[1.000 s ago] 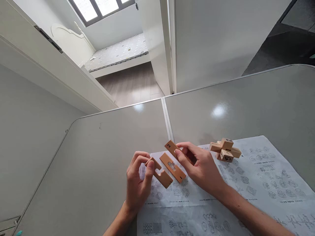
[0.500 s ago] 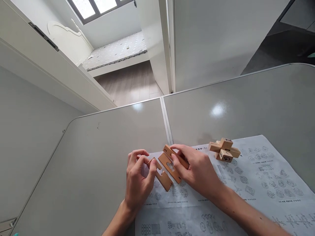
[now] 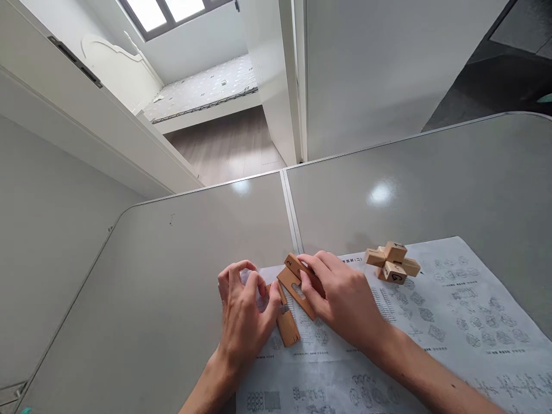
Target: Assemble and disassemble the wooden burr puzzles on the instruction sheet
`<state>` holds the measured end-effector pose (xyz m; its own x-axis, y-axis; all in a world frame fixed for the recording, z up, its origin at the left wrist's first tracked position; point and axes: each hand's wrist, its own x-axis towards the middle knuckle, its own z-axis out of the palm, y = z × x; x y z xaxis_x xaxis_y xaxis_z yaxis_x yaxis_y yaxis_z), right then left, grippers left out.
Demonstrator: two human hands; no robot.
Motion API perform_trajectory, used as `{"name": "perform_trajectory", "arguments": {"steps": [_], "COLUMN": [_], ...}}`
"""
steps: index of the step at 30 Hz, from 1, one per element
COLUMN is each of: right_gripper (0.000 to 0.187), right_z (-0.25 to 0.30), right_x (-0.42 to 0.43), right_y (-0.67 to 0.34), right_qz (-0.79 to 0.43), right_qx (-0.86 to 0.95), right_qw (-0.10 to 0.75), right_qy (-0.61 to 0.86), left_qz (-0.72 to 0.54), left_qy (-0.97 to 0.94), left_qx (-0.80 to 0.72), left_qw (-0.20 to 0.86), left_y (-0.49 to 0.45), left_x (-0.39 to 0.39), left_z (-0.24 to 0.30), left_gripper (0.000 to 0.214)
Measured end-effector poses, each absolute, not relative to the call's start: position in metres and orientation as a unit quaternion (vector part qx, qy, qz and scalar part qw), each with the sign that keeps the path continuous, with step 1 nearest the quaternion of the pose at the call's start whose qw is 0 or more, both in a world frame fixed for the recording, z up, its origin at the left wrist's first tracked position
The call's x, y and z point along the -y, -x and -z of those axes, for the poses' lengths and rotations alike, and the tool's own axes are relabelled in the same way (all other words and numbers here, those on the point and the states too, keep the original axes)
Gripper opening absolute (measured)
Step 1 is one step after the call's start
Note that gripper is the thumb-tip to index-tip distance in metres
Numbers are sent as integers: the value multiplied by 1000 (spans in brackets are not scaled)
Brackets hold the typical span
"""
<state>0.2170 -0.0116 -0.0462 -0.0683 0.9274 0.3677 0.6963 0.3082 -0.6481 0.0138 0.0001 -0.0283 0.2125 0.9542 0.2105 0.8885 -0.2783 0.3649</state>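
Brown and wooden, a stick marked 2 [image 3: 294, 265] was over the far left part of a big paper sheet [image 3: 332, 365], which had lots of little drawings [image 3: 487, 330] on it. The right hand [image 3: 344, 290] was over the paper's far side, and its thumb and fingers were pinching this stick. The stick hid part of a flat piece with a hole [image 3: 286, 279], which slanted over the same part of the paper. The left hand [image 3: 246, 307] was at the paper's left edge, with bent fingers and its thumb by the top end of a notched piece [image 3: 288, 329]. I could not tell if it was pinching that piece or just touching it. The notched piece was over the paper too, and its low end pointed to the paper's near side. Pale blocks joined in a cross shape [image 3: 393, 263] sat on the paper by its far edge, right of the middle. A shiny grey table [image 3: 194, 259] was under the paper, and past the paper's far side was a bed [image 3: 207, 86].
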Motion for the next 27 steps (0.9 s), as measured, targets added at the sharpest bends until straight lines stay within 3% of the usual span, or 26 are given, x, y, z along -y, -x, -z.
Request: {"name": "perform_trajectory", "arguments": {"steps": [12, 19, 23, 27], "right_gripper": [24, 26, 27, 27], "right_z": [47, 45, 44, 45], "right_x": [12, 12, 12, 12], "right_y": [-216, -216, -216, -216], "right_qz": [-156, -159, -159, -157], "right_qx": [701, 703, 704, 706], "right_qw": [372, 366, 366, 364], "right_qy": [588, 589, 587, 587], "left_qz": [-169, -216, -249, -242], "left_qy": [-774, -782, -813, -836], "left_qx": [-607, -583, -524, -487], "left_qw": [66, 39, 47, 79], "left_y": [-14, -15, -16, -17], "left_x": [1, 0, 1, 1], "left_z": [30, 32, 29, 24], "left_gripper": [26, 7, 21, 23]}}
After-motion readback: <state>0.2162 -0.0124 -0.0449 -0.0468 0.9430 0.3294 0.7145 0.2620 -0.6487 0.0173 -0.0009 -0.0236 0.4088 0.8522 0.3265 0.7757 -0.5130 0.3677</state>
